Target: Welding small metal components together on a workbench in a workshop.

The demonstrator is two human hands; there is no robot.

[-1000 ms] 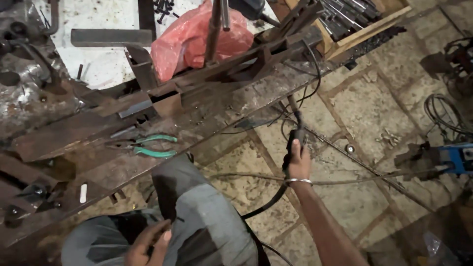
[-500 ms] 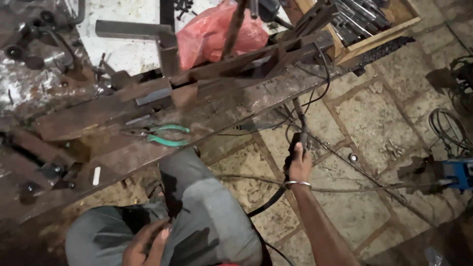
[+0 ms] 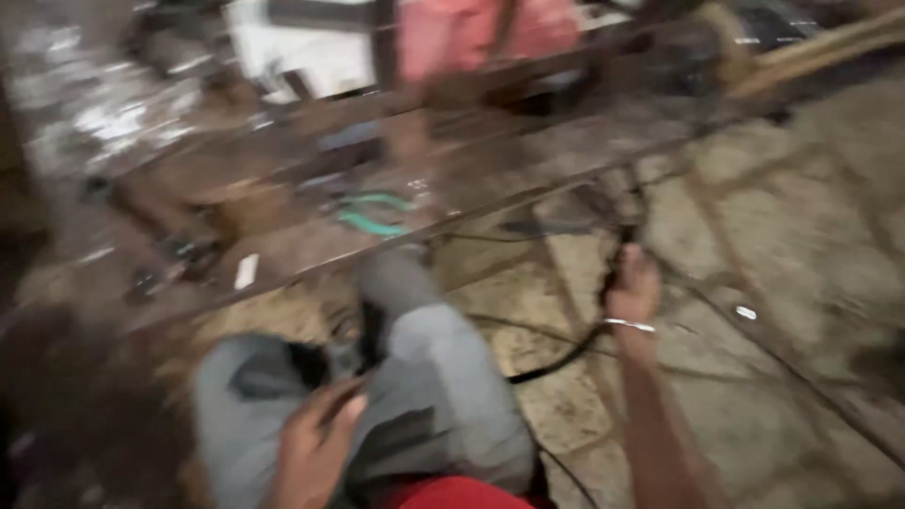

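The view is blurred by motion and looks down at a seated person. Nearest, the left hand (image 3: 316, 452) rests on the lap, against grey trousers (image 3: 443, 377), fingers curled in a narrow grip; it seems to pinch a small dark thing, but the blur hides what, so I cannot tell whether it holds anything. Its wrist bends inward, close to the body.

To the right and a little farther, the right arm stretches out straight over the stone floor (image 3: 801, 236). The right hand (image 3: 633, 287), with a metal bangle (image 3: 630, 325) at the wrist, closes its grip around a dark tool handle (image 3: 617, 253). A black cable (image 3: 556, 363) trails from the handle back toward the knees, probably why the arm is held away, keeping the cable slack and clear of the legs.

Farther off, a rusty metal desk (image 3: 471, 184) crosses the scene. Teal-handled pliers (image 3: 372, 212) lie on its near edge, within reach. Beyond, a red bag (image 3: 490, 28) sits on the far side.
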